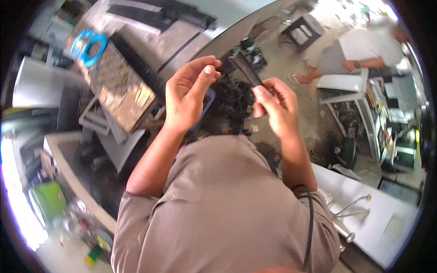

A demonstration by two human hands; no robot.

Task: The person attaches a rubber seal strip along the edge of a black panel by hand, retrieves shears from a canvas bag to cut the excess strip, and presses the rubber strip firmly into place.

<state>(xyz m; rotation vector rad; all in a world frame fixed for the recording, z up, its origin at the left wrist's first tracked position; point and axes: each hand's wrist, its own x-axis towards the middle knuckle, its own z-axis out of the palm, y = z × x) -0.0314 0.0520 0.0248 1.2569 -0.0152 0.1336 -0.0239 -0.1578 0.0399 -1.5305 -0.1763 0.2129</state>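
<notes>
My right hand (281,107) grips a dark, flat, slightly curved strip (246,70) between thumb and fingers, its free end slanting up and to the left. I cannot make out exactly what kind of part it is. Across from it, my left hand (185,98) is raised with thumb and fingers apart and nothing in it. A small gap separates its fingertips from the strip's end. Beneath both hands lies a blurred heap of dark pieces (227,107), partly covered by the hands and my shirt. Green, circuit-like pieces (251,52) sit just beyond the strip.
On the left, a worn wooden bench (139,102) carries a bright blue coiled cable (96,58). A person (364,50) is at the far right, beside a white-topped stand (343,82). Near right, a white table (387,236) holds a metal piece with several legs (342,225).
</notes>
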